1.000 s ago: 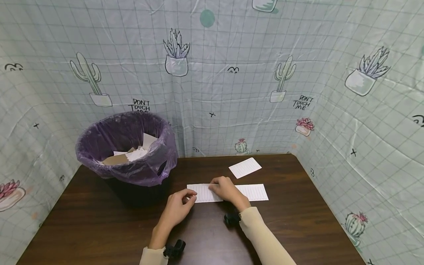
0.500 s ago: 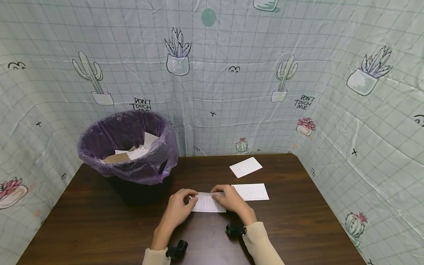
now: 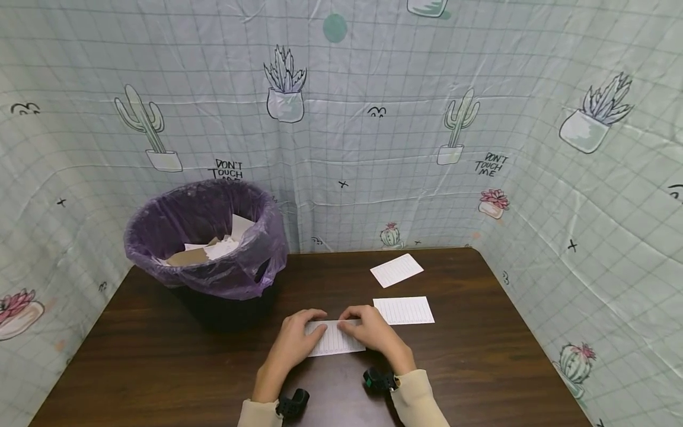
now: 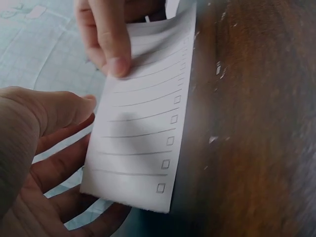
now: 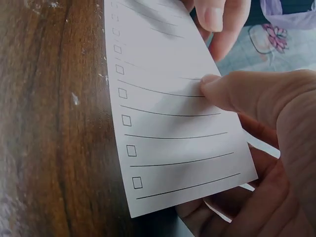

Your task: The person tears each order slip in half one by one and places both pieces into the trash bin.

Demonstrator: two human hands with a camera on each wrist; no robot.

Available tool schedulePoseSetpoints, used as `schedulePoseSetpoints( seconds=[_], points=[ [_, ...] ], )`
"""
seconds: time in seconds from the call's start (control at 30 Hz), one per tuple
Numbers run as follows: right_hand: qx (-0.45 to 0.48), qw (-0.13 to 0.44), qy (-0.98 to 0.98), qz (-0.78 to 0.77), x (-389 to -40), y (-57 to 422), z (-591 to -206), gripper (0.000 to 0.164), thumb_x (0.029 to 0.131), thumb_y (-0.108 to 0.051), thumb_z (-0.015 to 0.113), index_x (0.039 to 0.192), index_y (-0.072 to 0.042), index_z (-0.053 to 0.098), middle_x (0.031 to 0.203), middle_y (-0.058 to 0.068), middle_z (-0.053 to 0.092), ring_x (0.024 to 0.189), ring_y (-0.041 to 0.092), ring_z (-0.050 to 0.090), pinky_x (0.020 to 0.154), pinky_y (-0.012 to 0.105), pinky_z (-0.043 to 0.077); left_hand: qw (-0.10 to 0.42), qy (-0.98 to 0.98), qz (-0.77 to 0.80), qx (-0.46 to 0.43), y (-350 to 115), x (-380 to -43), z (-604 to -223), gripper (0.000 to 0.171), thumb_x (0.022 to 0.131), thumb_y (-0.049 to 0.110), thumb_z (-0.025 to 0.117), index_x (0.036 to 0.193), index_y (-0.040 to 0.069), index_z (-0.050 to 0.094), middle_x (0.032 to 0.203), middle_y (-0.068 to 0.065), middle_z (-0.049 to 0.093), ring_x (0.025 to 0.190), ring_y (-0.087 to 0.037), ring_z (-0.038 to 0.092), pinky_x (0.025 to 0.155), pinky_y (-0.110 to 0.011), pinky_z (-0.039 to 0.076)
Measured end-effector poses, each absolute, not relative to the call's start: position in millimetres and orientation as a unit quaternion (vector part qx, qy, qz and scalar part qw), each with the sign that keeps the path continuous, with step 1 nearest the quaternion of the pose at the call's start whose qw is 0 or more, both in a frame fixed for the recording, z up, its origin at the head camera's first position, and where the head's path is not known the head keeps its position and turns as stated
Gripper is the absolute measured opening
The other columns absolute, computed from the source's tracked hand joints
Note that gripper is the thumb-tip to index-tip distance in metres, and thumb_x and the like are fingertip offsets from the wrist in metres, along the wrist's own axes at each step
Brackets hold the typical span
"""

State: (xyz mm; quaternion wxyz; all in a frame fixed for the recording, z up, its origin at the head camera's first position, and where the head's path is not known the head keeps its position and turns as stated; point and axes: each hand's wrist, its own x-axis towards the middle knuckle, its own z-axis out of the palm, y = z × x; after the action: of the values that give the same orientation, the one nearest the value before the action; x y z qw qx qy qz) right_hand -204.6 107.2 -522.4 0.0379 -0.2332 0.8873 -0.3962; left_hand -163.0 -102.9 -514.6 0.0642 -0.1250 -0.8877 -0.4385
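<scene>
A white checklist slip (image 3: 341,344), printed with lines and small square boxes, is tilted up in front of me. My right hand (image 3: 368,326) pinches its far edge, thumb (image 5: 215,89) on the printed face and fingers behind. My left hand (image 3: 299,335) is at the slip's left end. In the left wrist view its thumb (image 4: 81,107) is just off the edge, while the other fingers reach behind the paper, their tips hidden. A gentle bend runs through the slip (image 5: 173,128).
Two more printed slips lie on the dark wood table (image 3: 469,367): one slip (image 3: 404,310) right of my hands, another slip (image 3: 396,270) farther back. A black bin with a purple liner (image 3: 267,255) stands back left, holding paper scraps (image 3: 221,248). A patterned curtain (image 3: 341,148) surrounds the table.
The slip came off the table, away from the one at its right, and toward me. My right hand kept hold of it; my left thumb and fingers have spread.
</scene>
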Motion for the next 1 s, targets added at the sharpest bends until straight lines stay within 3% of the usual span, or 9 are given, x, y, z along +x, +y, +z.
schedulePoseSetpoints(
  seconds=[0.27, 0.67, 1.0],
  points=[
    [-0.245, 0.027, 0.881, -0.403, -200, 104, -522, 0.008, 0.097, -0.017, 0.071, 0.092, -0.013, 0.077, 0.096, 0.002, 0.076, 0.090, 0.014, 0.067, 0.081, 0.032, 0.054, 0.055, -0.887, -0.437, -0.139, -101, -164, -517, 0.016, 0.096, 0.013, 0.071, 0.109, 0.004, 0.077, 0.108, -0.010, 0.077, 0.105, -0.031, 0.073, 0.094, -0.050, 0.056],
    [-0.239, 0.030, 0.878, -0.413, -197, 97, -523, 0.006, 0.096, -0.021, 0.073, 0.093, -0.017, 0.076, 0.098, -0.001, 0.075, 0.092, 0.013, 0.066, 0.083, 0.032, 0.054, 0.065, -0.891, -0.426, -0.143, -99, -166, -520, 0.008, 0.096, 0.012, 0.071, 0.092, 0.010, 0.078, 0.095, -0.003, 0.078, 0.094, -0.022, 0.073, 0.084, -0.039, 0.058],
    [-0.247, 0.027, 0.871, -0.423, -195, 97, -522, 0.007, 0.097, -0.020, 0.072, 0.091, -0.017, 0.076, 0.097, -0.001, 0.076, 0.092, 0.015, 0.070, 0.080, 0.030, 0.056, 0.059, -0.888, -0.430, -0.151, -101, -166, -520, 0.009, 0.097, 0.012, 0.070, 0.093, 0.009, 0.078, 0.096, -0.005, 0.078, 0.095, -0.025, 0.074, 0.086, -0.041, 0.059]
  ],
)
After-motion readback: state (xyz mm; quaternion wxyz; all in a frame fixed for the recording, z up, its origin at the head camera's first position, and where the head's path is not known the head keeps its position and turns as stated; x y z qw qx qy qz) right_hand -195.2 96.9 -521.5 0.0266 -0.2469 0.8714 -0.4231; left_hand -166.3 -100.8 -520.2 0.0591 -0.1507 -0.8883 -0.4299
